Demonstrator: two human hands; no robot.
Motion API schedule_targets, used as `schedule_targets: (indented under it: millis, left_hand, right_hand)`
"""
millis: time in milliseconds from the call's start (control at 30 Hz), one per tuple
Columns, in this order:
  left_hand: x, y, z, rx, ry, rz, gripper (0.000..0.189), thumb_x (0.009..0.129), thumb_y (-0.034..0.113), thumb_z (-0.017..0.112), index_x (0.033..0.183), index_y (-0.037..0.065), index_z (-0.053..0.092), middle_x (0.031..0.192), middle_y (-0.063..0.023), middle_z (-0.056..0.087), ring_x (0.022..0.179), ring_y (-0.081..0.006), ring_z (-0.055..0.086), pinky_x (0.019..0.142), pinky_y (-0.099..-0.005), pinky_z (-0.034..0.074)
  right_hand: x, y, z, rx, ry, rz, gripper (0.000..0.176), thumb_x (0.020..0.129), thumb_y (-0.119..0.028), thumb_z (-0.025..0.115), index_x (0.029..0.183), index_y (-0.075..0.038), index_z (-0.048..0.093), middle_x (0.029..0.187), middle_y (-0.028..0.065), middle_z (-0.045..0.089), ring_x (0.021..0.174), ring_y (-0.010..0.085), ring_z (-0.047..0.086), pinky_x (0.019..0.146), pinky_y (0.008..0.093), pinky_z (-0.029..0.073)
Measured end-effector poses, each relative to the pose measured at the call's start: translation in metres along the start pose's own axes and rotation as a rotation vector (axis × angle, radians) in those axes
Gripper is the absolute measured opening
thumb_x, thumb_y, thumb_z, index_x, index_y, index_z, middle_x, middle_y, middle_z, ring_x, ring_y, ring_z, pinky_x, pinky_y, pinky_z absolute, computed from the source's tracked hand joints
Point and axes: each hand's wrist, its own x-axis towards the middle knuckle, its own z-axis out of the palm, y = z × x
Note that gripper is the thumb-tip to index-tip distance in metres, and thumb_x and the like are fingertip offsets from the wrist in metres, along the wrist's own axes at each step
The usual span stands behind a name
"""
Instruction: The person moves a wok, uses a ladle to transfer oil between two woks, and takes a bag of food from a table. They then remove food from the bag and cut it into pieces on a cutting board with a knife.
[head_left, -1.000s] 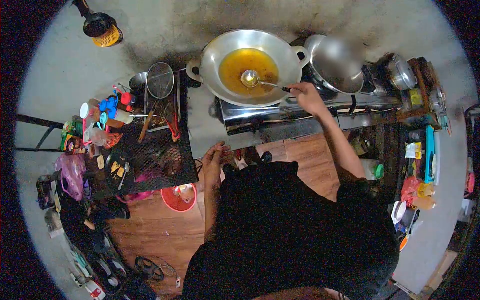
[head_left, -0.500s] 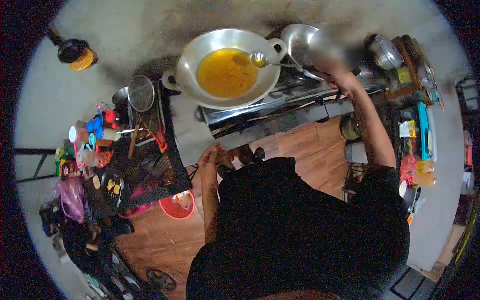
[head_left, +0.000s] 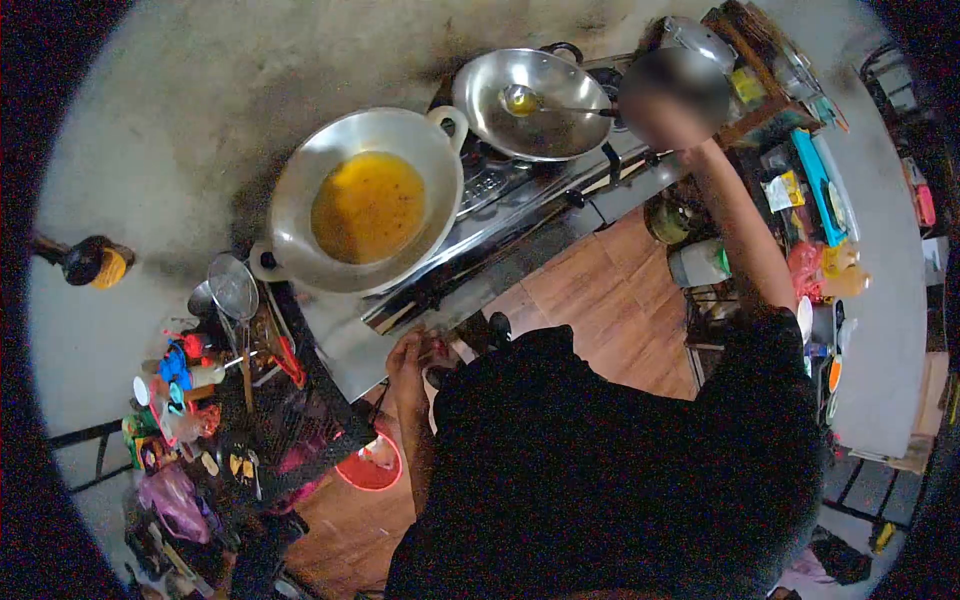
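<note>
Grey wall [head_left: 200,120], stained, behind stove [head_left: 495,190]. Right hand [head_left: 672,120]: seemingly clamped on ladle [head_left: 521,99], though blur obscures the fingers. Ladle: yellow liquid in bowl, best kept level and steady against spills. Right arm [head_left: 745,215]: outstretched. Smaller pan [head_left: 560,135]: beneath ladle. Larger wok [head_left: 290,220]: alongside, holding amber liquid [head_left: 370,207]. Left hand [head_left: 406,362]: near stove front, fingers loosely bent, clamped on nothing.

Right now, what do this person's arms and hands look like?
The person wears a black top with short sleeves, leaving both forearms bare. No glove shows on the left hand. The right hand is blurred, so its details cannot be told.
</note>
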Motion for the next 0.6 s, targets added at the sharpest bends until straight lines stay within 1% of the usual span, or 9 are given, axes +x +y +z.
schedule_targets:
  millis: [133,200,267,300,367,400,467,500,600]
  left_hand:
    - [0.002,0.001,0.011,0.036,-0.026,-0.021,0.033,0.091,0.028,0.056,0.109,0.001,0.061,0.097,-0.0083,0.066,0.084,-0.017,0.063,0.078,-0.0307,0.049]
    - [0.004,-0.001,0.015,-0.001,-0.025,-0.045,0.032,0.091,0.027,0.056,0.109,0.001,0.061,0.098,-0.008,0.065,0.085,-0.0171,0.063,0.078,-0.0311,0.049]
    - [0.005,0.001,0.021,-0.039,-0.01,-0.064,0.032,0.091,0.027,0.056,0.108,0.001,0.061,0.099,-0.0078,0.065,0.085,-0.0172,0.062,0.078,-0.0315,0.049]
    - [0.004,0.005,0.025,0.008,0.006,-0.063,0.031,0.091,0.026,0.056,0.108,0.0,0.061,0.099,-0.0085,0.065,0.086,-0.0178,0.063,0.078,-0.0317,0.05]
    - [0.004,0.0,0.025,0.059,0.024,-0.062,0.031,0.091,0.026,0.056,0.108,0.0,0.06,0.099,-0.0092,0.065,0.087,-0.0184,0.063,0.079,-0.032,0.05]
    - [0.008,-0.013,0.019,0.058,0.024,-0.002,0.031,0.091,0.026,0.055,0.108,0.0,0.06,0.1,-0.0098,0.065,0.088,-0.0191,0.063,0.079,-0.0325,0.05]
    - [0.011,-0.017,0.019,0.06,0.023,0.057,0.032,0.092,0.026,0.055,0.109,-0.001,0.06,0.101,-0.0105,0.065,0.089,-0.0197,0.063,0.078,-0.0329,0.05]
    - [0.009,-0.01,0.024,0.055,-0.001,0.043,0.032,0.092,0.026,0.053,0.11,-0.001,0.06,0.103,-0.011,0.064,0.09,-0.0204,0.063,0.078,-0.033,0.05]
    - [0.003,0.009,0.041,0.096,-0.009,0.006,0.032,0.093,0.025,0.052,0.11,-0.001,0.059,0.105,-0.0115,0.064,0.091,-0.0211,0.062,0.076,-0.033,0.05]
  right_hand:
    - [0.035,0.04,-0.01,-0.318,0.224,-0.002,0.026,0.087,-0.025,0.054,0.102,-0.007,0.066,0.06,0.001,0.051,0.047,0.0084,0.043,0.038,0.0252,0.032]
    - [0.024,0.034,-0.004,-0.146,0.186,0.145,0.02,0.085,-0.017,0.057,0.099,-0.005,0.065,0.056,0.0021,0.05,0.043,0.0085,0.042,0.037,0.0261,0.031]
    - [0.052,0.075,-0.018,-0.208,0.205,0.025,0.027,0.082,-0.021,0.06,0.101,-0.003,0.063,0.063,0.0091,0.059,0.047,0.0186,0.052,0.042,0.0333,0.04]
    - [0.059,0.079,-0.018,-0.207,0.207,0.024,0.027,0.082,-0.021,0.06,0.101,-0.003,0.063,0.063,0.0091,0.059,0.047,0.0186,0.052,0.042,0.0333,0.04]
    - [0.074,0.088,-0.014,-0.674,0.292,-0.096,0.033,0.079,-0.027,0.062,0.101,-0.002,0.062,0.078,0.0172,0.066,0.064,0.033,0.063,0.057,0.0431,0.05]
    - [0.086,0.102,-0.012,-0.671,0.292,-0.096,0.033,0.079,-0.027,0.062,0.101,-0.002,0.062,0.078,0.0172,0.066,0.064,0.033,0.063,0.057,0.0431,0.05]
    - [0.109,0.131,-0.009,-1.096,0.481,-0.337,0.026,0.087,-0.019,0.051,0.108,-0.009,0.062,0.078,0.0156,0.064,0.068,0.0304,0.063,0.06,0.0426,0.05]
    - [0.082,0.078,0.018,-1.05,0.368,-0.045,0.029,0.084,-0.019,0.051,0.11,-0.015,0.062,0.097,0.0187,0.063,0.09,0.038,0.06,0.077,0.0484,0.049]
    - [0.076,0.071,0.03,-1.242,0.257,-0.12,0.029,0.084,-0.021,0.051,0.111,-0.015,0.061,0.096,0.0191,0.063,0.089,0.037,0.061,0.075,0.048,0.049]
